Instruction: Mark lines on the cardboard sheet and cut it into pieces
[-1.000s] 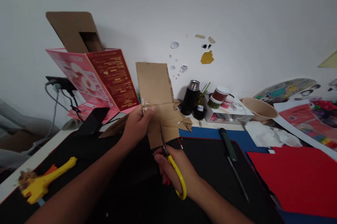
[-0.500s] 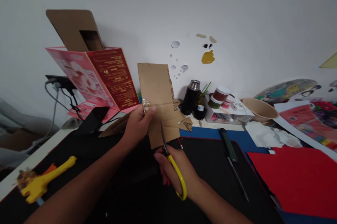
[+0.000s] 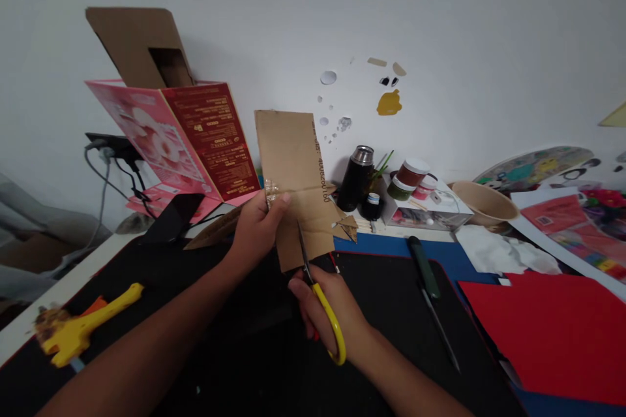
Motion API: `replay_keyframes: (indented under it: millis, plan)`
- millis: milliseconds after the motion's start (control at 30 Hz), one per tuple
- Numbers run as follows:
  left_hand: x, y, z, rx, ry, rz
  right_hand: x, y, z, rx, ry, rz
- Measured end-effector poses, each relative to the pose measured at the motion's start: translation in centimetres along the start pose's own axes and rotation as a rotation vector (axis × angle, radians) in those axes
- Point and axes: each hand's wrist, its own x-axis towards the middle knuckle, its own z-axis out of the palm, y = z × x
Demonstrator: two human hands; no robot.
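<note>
My left hand (image 3: 257, 226) pinches the left edge of a tall brown cardboard strip (image 3: 292, 172) and holds it upright above the black mat (image 3: 235, 352). My right hand (image 3: 327, 312) grips yellow-handled scissors (image 3: 320, 303). Their blades point up into the bottom edge of the cardboard, just right of my left thumb. Printed numbers run down the strip's right side.
A yellow glue gun (image 3: 81, 332) lies at the left. A pink and red box (image 3: 180, 143) stands behind, with a black flask (image 3: 356, 179), jars (image 3: 408, 179) and a bowl (image 3: 484, 203) at the back. A green-handled tool (image 3: 430, 293) and red paper (image 3: 552, 332) lie to the right.
The cardboard and both hands have shifted slightly upward in view, and the scissor blades sit a little deeper in the strip.
</note>
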Motion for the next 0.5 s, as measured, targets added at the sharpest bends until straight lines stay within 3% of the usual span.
replay_keyframes:
  millis: [133, 300, 500]
  plan:
    - [0.04, -0.33, 0.07, -0.011, 0.009, -0.048, -0.05, -0.32, -0.2, -0.009, 0.001, -0.019]
    - [0.01, -0.11, 0.03, 0.054, 0.017, 0.009, 0.04, -0.11, -0.12, -0.005, 0.009, 0.019]
    - [-0.06, -0.25, 0.1, -0.002, 0.011, -0.066, 0.15, 0.3, 0.0, -0.031, 0.032, 0.032]
